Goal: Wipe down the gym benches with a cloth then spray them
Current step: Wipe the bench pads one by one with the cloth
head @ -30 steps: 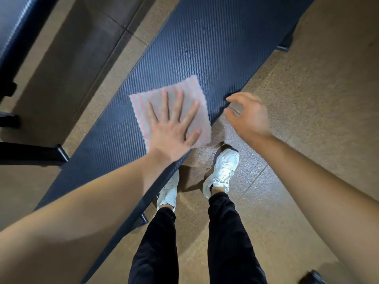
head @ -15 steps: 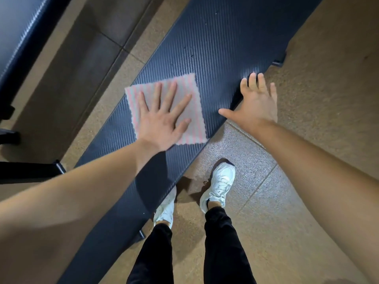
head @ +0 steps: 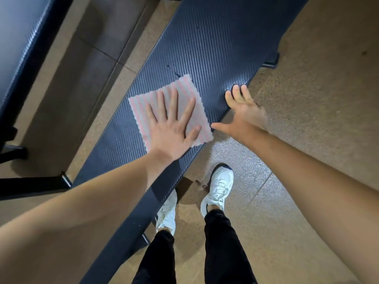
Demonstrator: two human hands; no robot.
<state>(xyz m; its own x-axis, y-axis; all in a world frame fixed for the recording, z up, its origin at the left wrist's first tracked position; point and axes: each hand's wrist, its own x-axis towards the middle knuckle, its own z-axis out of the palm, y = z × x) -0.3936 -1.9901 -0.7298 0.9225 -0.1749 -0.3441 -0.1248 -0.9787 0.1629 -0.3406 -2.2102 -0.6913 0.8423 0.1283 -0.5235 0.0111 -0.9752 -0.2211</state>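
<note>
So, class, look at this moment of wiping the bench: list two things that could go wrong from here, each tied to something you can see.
1. The left hand lies flat on the cloth without gripping it, and the cloth's near corner reaches the edge of the bench. The cloth may bunch up or slide off.
2. Dark specks lie just beyond the cloth, and a short stroke could miss them.

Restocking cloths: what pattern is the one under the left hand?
Pink and white stripes, wavy edges, on the cloth; head view.
</note>
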